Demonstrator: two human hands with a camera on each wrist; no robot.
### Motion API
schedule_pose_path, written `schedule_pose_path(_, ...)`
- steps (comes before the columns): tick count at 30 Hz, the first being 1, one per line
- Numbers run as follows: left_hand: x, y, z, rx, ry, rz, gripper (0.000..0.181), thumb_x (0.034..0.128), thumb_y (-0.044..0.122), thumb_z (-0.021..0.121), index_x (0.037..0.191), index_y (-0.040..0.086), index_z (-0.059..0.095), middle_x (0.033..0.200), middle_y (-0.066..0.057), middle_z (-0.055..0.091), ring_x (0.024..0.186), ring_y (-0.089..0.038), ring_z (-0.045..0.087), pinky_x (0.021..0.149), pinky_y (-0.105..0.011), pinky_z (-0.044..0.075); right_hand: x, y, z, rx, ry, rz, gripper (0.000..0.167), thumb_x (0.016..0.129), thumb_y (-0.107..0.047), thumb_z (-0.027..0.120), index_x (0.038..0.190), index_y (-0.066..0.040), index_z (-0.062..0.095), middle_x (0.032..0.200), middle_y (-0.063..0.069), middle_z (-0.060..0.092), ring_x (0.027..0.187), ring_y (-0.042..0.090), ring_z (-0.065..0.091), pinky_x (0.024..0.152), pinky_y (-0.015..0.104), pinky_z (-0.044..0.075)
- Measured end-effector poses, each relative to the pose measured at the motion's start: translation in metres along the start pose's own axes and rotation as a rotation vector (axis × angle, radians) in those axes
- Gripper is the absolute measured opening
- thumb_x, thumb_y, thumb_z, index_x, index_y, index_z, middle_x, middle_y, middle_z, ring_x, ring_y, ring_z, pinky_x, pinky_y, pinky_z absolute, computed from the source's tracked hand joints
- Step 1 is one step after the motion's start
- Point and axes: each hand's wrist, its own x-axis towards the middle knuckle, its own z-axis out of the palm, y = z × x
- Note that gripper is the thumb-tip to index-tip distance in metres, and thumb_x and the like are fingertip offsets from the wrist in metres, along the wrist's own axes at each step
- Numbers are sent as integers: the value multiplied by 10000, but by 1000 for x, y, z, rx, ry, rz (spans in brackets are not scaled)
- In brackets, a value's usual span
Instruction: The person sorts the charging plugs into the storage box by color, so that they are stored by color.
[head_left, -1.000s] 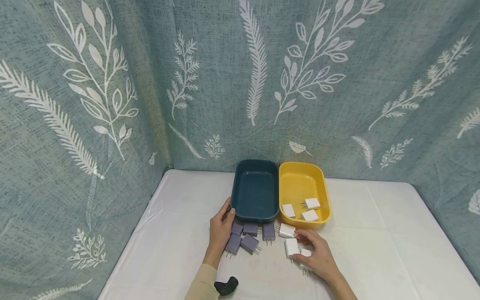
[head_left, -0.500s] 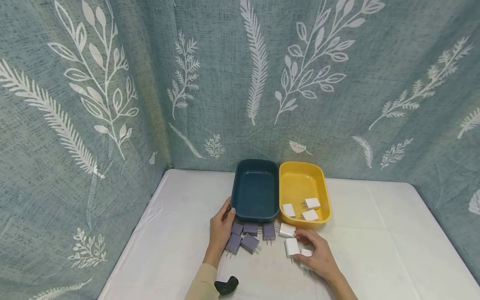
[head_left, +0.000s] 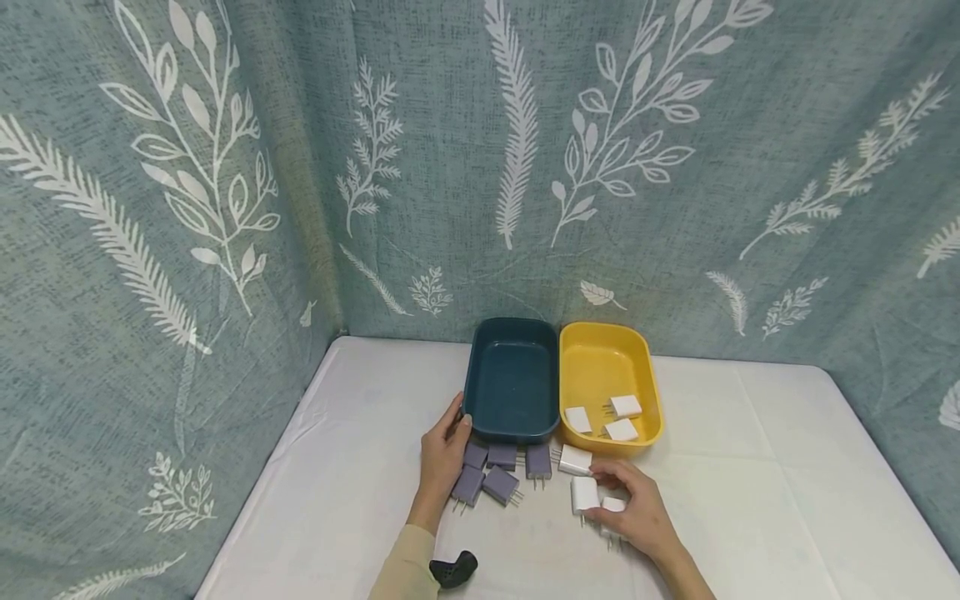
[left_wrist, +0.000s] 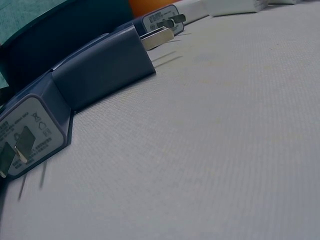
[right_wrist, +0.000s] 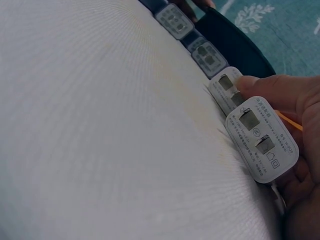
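A blue-green curtain [head_left: 442, 158] printed with white leaves and ferns hangs behind a table covered by a white cloth [head_left: 757, 492]. Two rounded rectangular trays stand side by side near the curtain: a dark blue tray [head_left: 512, 383] on the left and a yellow tray [head_left: 600, 371] on the right. The person's left hand [head_left: 442, 454], spread with fingers fairly straight, touches the dark blue tray's near-left corner. The right hand [head_left: 637, 512] curls round a partly hidden white charger [head_left: 612, 505] on the cloth, thumb across it; how firmly it grips, I cannot tell. A beige sleeve [head_left: 408, 562] covers the left forearm, with a curved black object [head_left: 454, 570] beside it. Smallest are the two-pronged wall chargers: five purple chargers [head_left: 500, 486] clustered before the dark blue tray, two more white chargers [head_left: 585, 495] by the right fingers, and three white ones [head_left: 621, 430] inside the yellow tray.
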Motion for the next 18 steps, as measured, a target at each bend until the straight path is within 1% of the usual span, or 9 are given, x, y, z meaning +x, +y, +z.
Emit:
schedule_pose_path(5, -5, 25, -5, -26, -16, -2, 440, 986, 124, 554, 1415, 44, 497, 1446, -143, 500, 1302, -312, 531, 1031, -384, 474, -2, -21, -5, 1, -3, -25, 524, 600, -50, 902, 1074, -39, 680, 1091, 57, 688, 940, 161, 649, 811, 240, 550)
schedule_pose_path(7, -6, 32, -7, -32, -23, -3, 441, 984, 109, 551, 1413, 22, 492, 1445, -164, 494, 1301, -331, 527, 1030, -399, 472, -2, -27, -8, 7, -6, -24, 515, 606, -54, 900, 1071, -32, 680, 1079, 72, 693, 931, 161, 648, 803, 243, 551)
schedule_pose_path(8, -6, 32, -7, -29, -24, -3, 440, 984, 108, 550, 1412, 20, 492, 1443, -168, 495, 1299, -333, 529, 1028, -401, 476, -2, -29, -8, 10, -7, -20, 513, 609, -56, 900, 1072, -31, 680, 1070, 79, 695, 926, 160, 648, 800, 243, 551)
schedule_pose_path(10, -5, 26, -6, -18, -21, -4, 439, 989, 124, 548, 1417, 44, 494, 1447, -153, 497, 1301, -318, 531, 1030, -393, 479, -3, -31, -9, 19, -5, -14, 514, 612, -61, 900, 1076, -30, 680, 1058, 92, 698, 920, 158, 646, 799, 240, 551)
schedule_pose_path(15, 0, 2, 0, -2, -10, -18, 438, 999, 205, 550, 1431, 162, 500, 1463, -58, 501, 1317, -235, 527, 1046, -328, 477, -3, -29, -10, 42, -8, -20, 521, 622, -62, 895, 1094, -27, 678, 1087, 87, 694, 955, 159, 653, 847, 224, 550)
schedule_pose_path(18, 2, -4, 0, -10, -8, -23, 435, 997, 223, 554, 1429, 194, 504, 1464, -24, 503, 1319, -209, 526, 1049, -309, 476, -3, -27, -10, 41, -18, -36, 529, 626, -63, 893, 1106, -23, 674, 1112, 79, 691, 992, 176, 656, 897, 203, 533)
